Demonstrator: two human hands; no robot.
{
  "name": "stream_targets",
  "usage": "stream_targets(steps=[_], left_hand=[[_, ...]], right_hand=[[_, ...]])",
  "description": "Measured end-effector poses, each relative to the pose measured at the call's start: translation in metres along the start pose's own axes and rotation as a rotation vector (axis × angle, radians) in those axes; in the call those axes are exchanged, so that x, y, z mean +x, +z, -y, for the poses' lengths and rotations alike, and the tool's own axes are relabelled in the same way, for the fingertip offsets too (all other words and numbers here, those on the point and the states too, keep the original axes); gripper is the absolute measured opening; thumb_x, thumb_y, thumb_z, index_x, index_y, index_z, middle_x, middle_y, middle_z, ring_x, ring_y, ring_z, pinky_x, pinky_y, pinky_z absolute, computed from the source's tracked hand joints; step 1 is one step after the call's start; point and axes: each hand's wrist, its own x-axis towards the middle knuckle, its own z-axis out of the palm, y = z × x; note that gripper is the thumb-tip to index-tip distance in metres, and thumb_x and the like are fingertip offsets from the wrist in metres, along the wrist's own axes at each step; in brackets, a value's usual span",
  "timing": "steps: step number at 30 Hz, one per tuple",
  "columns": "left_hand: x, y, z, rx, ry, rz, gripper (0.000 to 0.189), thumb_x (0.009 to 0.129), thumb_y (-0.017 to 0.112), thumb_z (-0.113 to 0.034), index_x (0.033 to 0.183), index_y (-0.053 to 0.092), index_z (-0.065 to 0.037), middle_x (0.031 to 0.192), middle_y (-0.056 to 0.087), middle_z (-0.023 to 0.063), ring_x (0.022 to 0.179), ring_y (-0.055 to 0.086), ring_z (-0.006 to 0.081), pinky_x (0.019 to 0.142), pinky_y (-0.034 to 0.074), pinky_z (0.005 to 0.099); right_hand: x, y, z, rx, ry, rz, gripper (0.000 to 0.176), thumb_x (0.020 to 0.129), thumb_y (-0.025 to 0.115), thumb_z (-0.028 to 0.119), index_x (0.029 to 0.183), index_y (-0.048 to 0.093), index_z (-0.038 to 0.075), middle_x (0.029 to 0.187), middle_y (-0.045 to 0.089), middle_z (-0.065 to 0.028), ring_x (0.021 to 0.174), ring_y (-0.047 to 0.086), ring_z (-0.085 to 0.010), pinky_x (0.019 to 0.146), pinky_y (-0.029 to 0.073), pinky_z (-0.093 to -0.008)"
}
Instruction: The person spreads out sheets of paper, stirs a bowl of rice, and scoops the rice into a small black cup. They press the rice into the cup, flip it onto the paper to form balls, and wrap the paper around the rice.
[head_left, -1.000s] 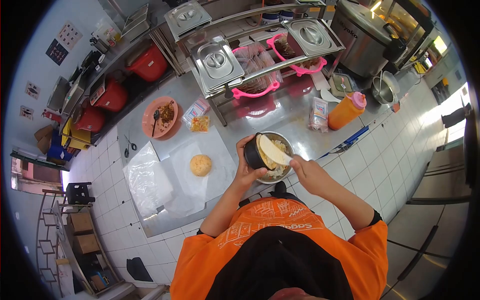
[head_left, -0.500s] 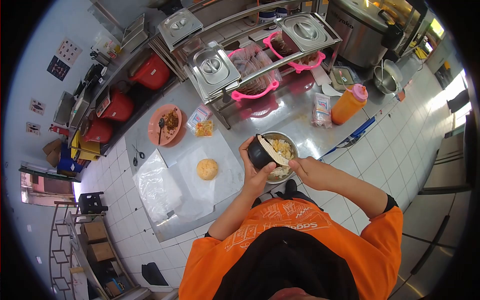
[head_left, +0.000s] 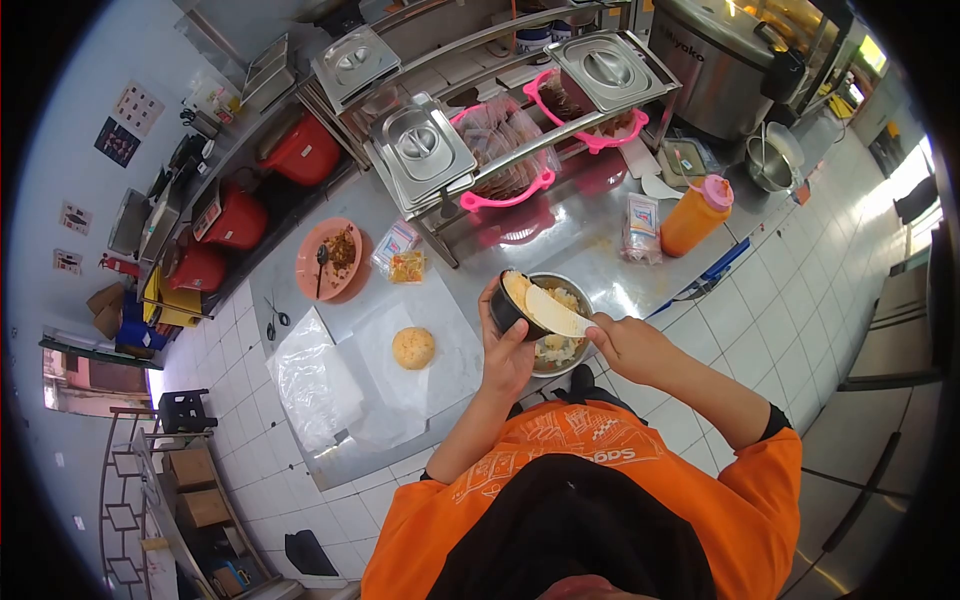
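Note:
My left hand is wrapped round a small black bowl, tilted, with yellowish rice in it. In my right hand is a white rice paddle, its blade lying over the bowl's mouth against the rice. Both are held above a metal bowl with more rice inside. To the left, a round mound of rice sits on white wrapping paper.
An orange plate with dark food and a spoon stands left, near scissors and plastic sheets. An orange squeeze bottle is at right. Lidded steel pans and pink baskets fill the rack behind.
The black bowl has tipped so its rice shows more. The paddle has moved from an edge-on slant to lie flatter across the bowl's mouth.

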Motion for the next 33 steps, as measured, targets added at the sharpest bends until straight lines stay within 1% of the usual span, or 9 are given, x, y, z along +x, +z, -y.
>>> stream_targets(steps=[5, 7, 11, 20, 22, 27, 29, 32, 33], left_hand=[[0.008, -0.016, -0.005, -0.089, 0.002, 0.030, 0.072, 0.078, 0.067, -0.007, 0.137, 0.026, -0.014, 0.134, 0.039, 0.0081, 0.125, 0.041, 0.0257, 0.106, 0.036, 0.0432], [0.007, -0.022, -0.007, 0.008, -0.010, 0.128, 0.077, 0.075, 0.070, -0.014, 0.138, 0.025, -0.012, 0.133, 0.040, 0.0088, 0.127, 0.040, 0.0273, 0.106, 0.034, 0.0428], [-0.004, -0.031, -0.006, 0.152, -0.090, 0.212, 0.086, 0.070, 0.075, -0.014, 0.138, 0.022, -0.013, 0.135, 0.036, 0.0077, 0.128, 0.037, 0.0253, 0.107, 0.032, 0.0399], [-0.016, -0.042, -0.001, 0.495, -0.079, 0.241, 0.084, 0.073, 0.073, -0.010, 0.137, 0.020, -0.014, 0.133, 0.035, 0.0085, 0.126, 0.037, 0.0217, 0.106, 0.031, 0.0349], [-0.017, -0.042, 0.001, 0.526, -0.094, 0.236, 0.085, 0.073, 0.074, -0.011, 0.138, 0.020, -0.014, 0.133, 0.035, 0.0080, 0.127, 0.036, 0.0210, 0.107, 0.030, 0.0349], [-0.013, -0.033, 0.002, 0.237, -0.043, 0.103, 0.090, 0.070, 0.078, -0.013, 0.137, 0.019, -0.013, 0.133, 0.034, 0.0087, 0.126, 0.037, 0.0216, 0.106, 0.032, 0.0355], [-0.009, -0.035, 0.000, 0.318, 0.025, 0.140, 0.088, 0.070, 0.077, -0.014, 0.137, 0.019, -0.012, 0.133, 0.034, 0.0096, 0.126, 0.037, 0.0221, 0.106, 0.032, 0.0357], [-0.009, -0.035, 0.000, 0.443, 0.121, 0.199, 0.088, 0.069, 0.079, -0.017, 0.135, 0.021, -0.011, 0.133, 0.032, 0.0114, 0.128, 0.034, 0.0242, 0.108, 0.031, 0.0368], [-0.008, -0.035, 0.002, 0.519, 0.227, 0.227, 0.087, 0.069, 0.080, -0.018, 0.134, 0.021, -0.011, 0.134, 0.030, 0.0124, 0.129, 0.033, 0.0250, 0.108, 0.031, 0.0373]], right_hand=[[-0.009, 0.025, -0.027, 0.056, 0.001, -0.056, 0.042, 0.099, 0.032, 0.038, 0.100, 0.052, 0.002, 0.067, 0.059, -0.0244, 0.069, 0.059, -0.0435, 0.064, 0.046, -0.0506], [-0.012, 0.030, -0.028, 0.227, -0.020, -0.095, 0.040, 0.099, 0.032, 0.037, 0.097, 0.052, 0.002, 0.066, 0.057, -0.0249, 0.069, 0.058, -0.0447, 0.064, 0.045, -0.0509], [0.001, 0.029, -0.018, 0.349, 0.008, -0.190, 0.041, 0.099, 0.032, 0.037, 0.095, 0.052, 0.002, 0.068, 0.057, -0.0265, 0.070, 0.058, -0.0459, 0.066, 0.044, -0.0517], [-0.001, 0.040, 0.002, 0.300, 0.032, 0.149, 0.048, 0.100, 0.029, 0.038, 0.102, 0.056, -0.002, 0.082, 0.060, -0.0308, 0.083, 0.058, -0.0476, 0.077, 0.045, -0.0501], [0.000, 0.046, -0.001, 0.317, 0.032, 0.136, 0.049, 0.100, 0.029, 0.038, 0.105, 0.056, -0.003, 0.084, 0.060, -0.0313, 0.085, 0.059, -0.0471, 0.079, 0.045, -0.0492], [0.013, 0.034, -0.007, 0.366, 0.023, 0.052, 0.053, 0.100, 0.028, 0.040, 0.109, 0.055, -0.005, 0.089, 0.060, -0.0328, 0.089, 0.059, -0.0464, 0.081, 0.046, -0.0464], [0.018, 0.030, -0.013, 0.441, -0.002, -0.110, 0.056, 0.100, 0.027, 0.041, 0.110, 0.055, -0.007, 0.093, 0.060, -0.0327, 0.091, 0.059, -0.0457, 0.081, 0.046, -0.0450], [0.024, 0.016, -0.008, 0.486, 0.166, -0.023, 0.056, 0.100, 0.026, 0.041, 0.105, 0.056, -0.006, 0.092, 0.060, -0.0320, 0.091, 0.059, -0.0453, 0.081, 0.045, -0.0450], [0.025, 0.024, -0.011, 0.486, 0.164, -0.027, 0.056, 0.100, 0.026, 0.041, 0.105, 0.056, -0.006, 0.092, 0.060, -0.0320, 0.091, 0.059, -0.0453, 0.081, 0.045, -0.0450]])
